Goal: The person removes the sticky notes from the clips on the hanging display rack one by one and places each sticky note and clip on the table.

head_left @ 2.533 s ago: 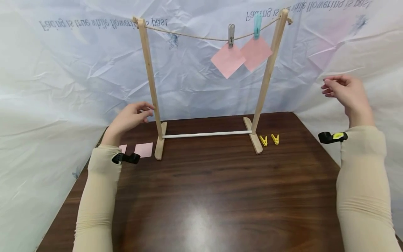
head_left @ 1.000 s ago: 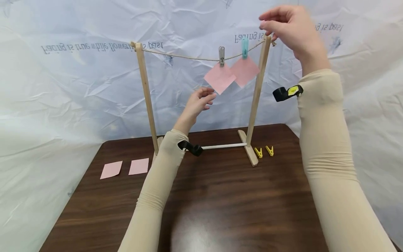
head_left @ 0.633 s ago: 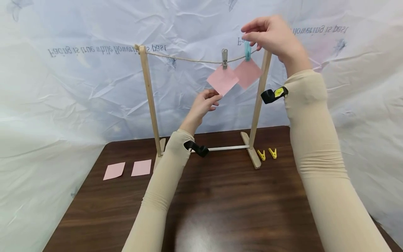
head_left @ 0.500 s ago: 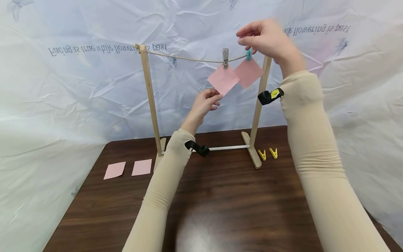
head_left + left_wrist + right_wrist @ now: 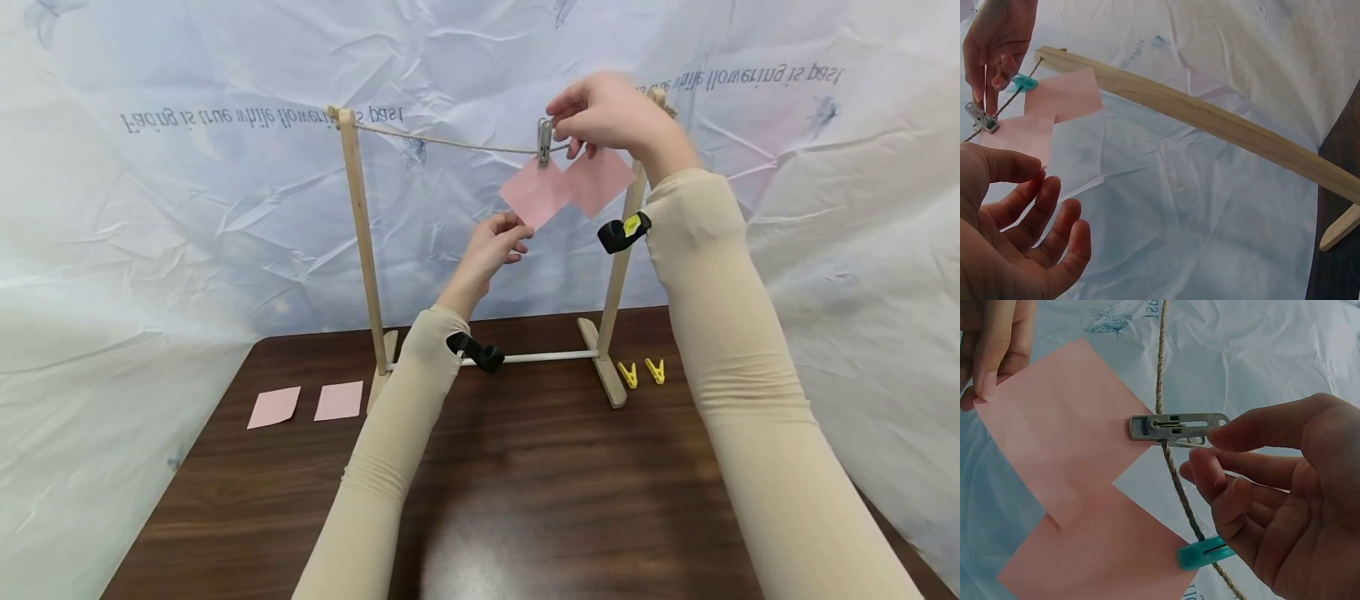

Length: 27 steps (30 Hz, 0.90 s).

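Note:
My left hand (image 5: 487,250) pinches the lower corner of a pink paper square (image 5: 534,192) between thumb and index finger, its other fingers loosely bent. A grey clothespin (image 5: 1175,427) clips that square's upper corner to the twine (image 5: 1175,472). My right hand (image 5: 611,117) is at the clothespin's handle end, thumb on one arm and index finger at the other in the right wrist view. A second pink paper square (image 5: 1066,95) hangs beside and partly behind the first, from a teal clothespin (image 5: 1205,553). In the head view my right hand hides the teal clothespin.
The twine spans a wooden stand with a left post (image 5: 360,217), a right post (image 5: 618,267) and a white bottom rod (image 5: 551,357). Two pink squares, an outer one (image 5: 273,407) and an inner one (image 5: 339,401), lie left on the brown table (image 5: 540,500). Two yellow clothespins (image 5: 628,375) lie right.
From beside the stand, both hands have come to the hanging papers. The left now pinches the nearer square's lower corner; the right has moved left and down along the line to the grey clothespin.

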Motion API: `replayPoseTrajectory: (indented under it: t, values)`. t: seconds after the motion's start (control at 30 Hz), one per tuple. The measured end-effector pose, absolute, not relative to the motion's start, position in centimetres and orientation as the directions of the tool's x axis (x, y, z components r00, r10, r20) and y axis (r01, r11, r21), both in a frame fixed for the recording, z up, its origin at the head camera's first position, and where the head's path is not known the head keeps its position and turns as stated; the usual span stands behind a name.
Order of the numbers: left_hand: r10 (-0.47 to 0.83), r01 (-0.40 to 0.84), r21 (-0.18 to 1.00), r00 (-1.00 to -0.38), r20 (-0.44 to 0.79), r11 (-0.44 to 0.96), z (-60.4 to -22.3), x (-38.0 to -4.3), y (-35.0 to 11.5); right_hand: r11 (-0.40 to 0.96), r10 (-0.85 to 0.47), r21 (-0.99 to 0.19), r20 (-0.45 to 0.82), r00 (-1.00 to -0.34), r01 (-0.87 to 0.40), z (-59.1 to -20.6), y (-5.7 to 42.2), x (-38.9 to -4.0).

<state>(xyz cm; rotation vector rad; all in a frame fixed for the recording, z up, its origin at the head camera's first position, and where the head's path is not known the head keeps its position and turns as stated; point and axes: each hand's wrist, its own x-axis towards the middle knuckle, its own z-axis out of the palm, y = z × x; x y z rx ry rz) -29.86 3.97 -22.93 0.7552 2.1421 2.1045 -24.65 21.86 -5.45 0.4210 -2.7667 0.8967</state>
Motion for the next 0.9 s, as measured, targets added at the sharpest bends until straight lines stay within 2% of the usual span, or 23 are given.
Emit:
replayPoseTrajectory:
  t: [0.17, 0.53, 0.73, 0.9]
  values:
    - [0.364, 0.298, 0.953, -0.883, 0.295, -0.049, -22.9, -30.0, 3.9, 0.764, -0.240, -0.552, 0.234, -0.942, -0.332, -5.5, 22.0, -25.0]
    - [0.332, 0.300, 0.938, -0.879, 0.342, -0.174, -22.6, -30.3, 3.0, 0.777, -0.244, -0.529, 0.248, -0.938, -0.342, -5.1, 21.8, -24.5]
    - [0.325, 0.329, 0.922, -0.866, 0.380, -0.202, -22.3, -30.3, 2.8, 0.786, -0.213, -0.523, 0.274, -0.938, -0.331, -4.9, 22.4, -24.1]
    - [0.313, 0.316, 0.924, -0.874, 0.372, -0.214, -22.1, -30.4, 2.8, 0.759, -0.176, -0.569, 0.290, -0.941, -0.317, -5.4, 22.9, -24.0]
